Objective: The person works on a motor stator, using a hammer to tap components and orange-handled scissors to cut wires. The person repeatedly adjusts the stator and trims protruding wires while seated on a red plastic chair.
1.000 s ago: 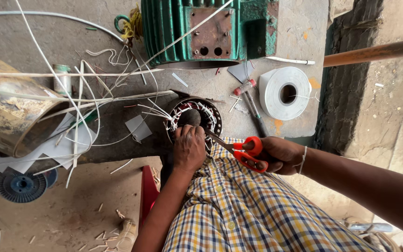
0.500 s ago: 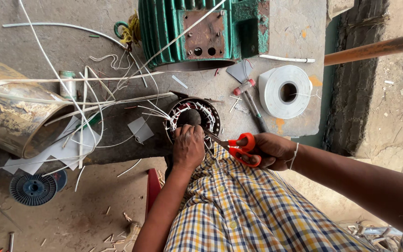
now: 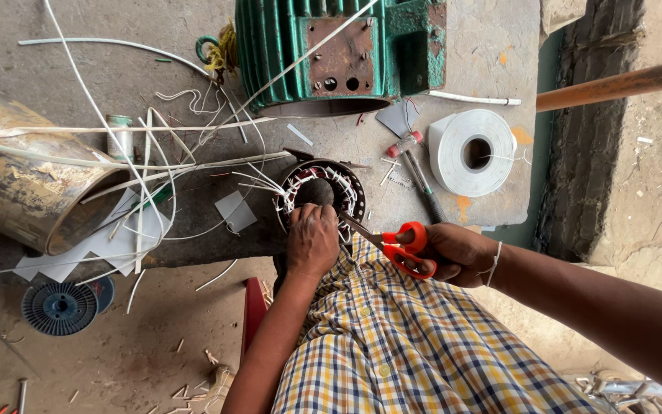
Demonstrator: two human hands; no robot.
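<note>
On the stator (image 3: 322, 192), left hand (image 3: 312, 239) rests; right hand (image 3: 453, 253) grips scissors (image 3: 400, 247).

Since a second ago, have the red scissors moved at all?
No. The red scissors sit in the right hand at the same spot beside the wound stator, below the white tape roll.

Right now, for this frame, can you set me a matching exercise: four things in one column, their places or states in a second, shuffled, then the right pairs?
Things:
1. red-handled scissors
2. white roll of tape
3. green ribbed motor housing
4. blue plastic spool

Places or states:
A. on the dusty floor, lower left
B. held in the right hand, blades toward the round wound stator
C. at the slab's far edge, rusty plate facing up
D. flat on the slab, right of the stator

The left hand rests on the stator.

Pairs: 1-B, 2-D, 3-C, 4-A
</note>
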